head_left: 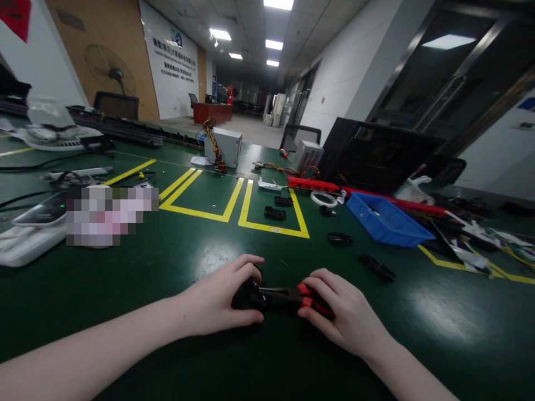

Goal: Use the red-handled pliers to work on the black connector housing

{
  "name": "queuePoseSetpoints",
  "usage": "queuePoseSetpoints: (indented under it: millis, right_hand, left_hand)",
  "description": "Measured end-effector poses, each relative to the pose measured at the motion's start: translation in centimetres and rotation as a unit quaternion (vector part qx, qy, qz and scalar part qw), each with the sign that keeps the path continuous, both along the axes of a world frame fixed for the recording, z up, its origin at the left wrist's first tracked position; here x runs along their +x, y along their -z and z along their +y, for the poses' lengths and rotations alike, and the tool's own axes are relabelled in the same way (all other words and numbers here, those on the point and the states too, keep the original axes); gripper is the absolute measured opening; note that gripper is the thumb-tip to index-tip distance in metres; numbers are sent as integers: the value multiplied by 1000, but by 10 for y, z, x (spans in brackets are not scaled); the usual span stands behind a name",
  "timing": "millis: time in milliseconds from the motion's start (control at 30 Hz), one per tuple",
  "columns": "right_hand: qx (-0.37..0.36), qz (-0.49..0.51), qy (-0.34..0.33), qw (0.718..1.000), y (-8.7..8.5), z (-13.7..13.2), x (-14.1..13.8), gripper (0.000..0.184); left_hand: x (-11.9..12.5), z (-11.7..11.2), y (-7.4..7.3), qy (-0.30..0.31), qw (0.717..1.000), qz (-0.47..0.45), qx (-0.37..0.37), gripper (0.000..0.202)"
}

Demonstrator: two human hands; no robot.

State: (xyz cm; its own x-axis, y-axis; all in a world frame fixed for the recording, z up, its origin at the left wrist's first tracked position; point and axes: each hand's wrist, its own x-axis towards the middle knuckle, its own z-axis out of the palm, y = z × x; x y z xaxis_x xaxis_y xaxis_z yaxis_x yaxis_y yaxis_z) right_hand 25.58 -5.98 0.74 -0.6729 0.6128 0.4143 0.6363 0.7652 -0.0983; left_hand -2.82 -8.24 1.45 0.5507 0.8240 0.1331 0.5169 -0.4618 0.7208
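My left hand [228, 295] is closed around a small black part [256, 295], which it keeps low over the green table. The part's exact kind is hard to make out in the dark grip. In my right hand [345, 309] are pliers [288, 294] with red and black handles, gripped by the handles with the jaws pointing left. A thin metal pin or rod shows at the jaws and reaches to the black part. Just beyond the pliers, a thin loose pin [283, 263] lies on the table.
Black parts [275, 213] lie within and right of a yellow-taped outline. A blue tray [387, 220] stands to the right, near a white ring coil [324, 199] and a red strip [313, 184]. Metal power-supply boxes [228, 147] stand farther back. White devices [33, 228] are at left.
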Motion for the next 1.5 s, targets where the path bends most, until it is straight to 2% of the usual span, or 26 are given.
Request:
queuePoseSetpoints:
  millis: [100, 233, 367, 600, 833, 967, 1233, 1500]
  right_hand:
    - [-11, 0, 6, 1000, 1, -1, -1, 33]
    - [-15, -6, 10, 1000, -4, -2, -3, 36]
    - [-13, -18, 22, 1000, -10, -5, -6, 42]
    - [-22, -17, 25, 999, -10, -6, -8, 35]
    - [-58, -9, 36, 998, -13, -10, -12, 27]
    - [-77, 9, 37, 996, -14, -11, -14, 24]
    - [6, -4, 30, 1000, -15, -8, -8, 28]
    - [54, -8, 32, 998, -15, -4, -3, 32]
  left_hand:
    - [3, 0, 4, -42, 998, 16, 37, 55]
    - [4, -1, 7, -64, 995, 34, 63, 64]
    - [2, -1, 10, -45, 997, 11, 64, 64]
    - [1, 2, 14, -47, 998, 4, 44, 64]
    - [1, 5, 17, -24, 996, 5, 89, 62]
    - [0, 4, 17, -9, 995, 7, 100, 52]
    - [-3, 2, 11, 15, 998, -4, 65, 38]
    - [-3, 6, 12, 29, 998, 2, 54, 38]
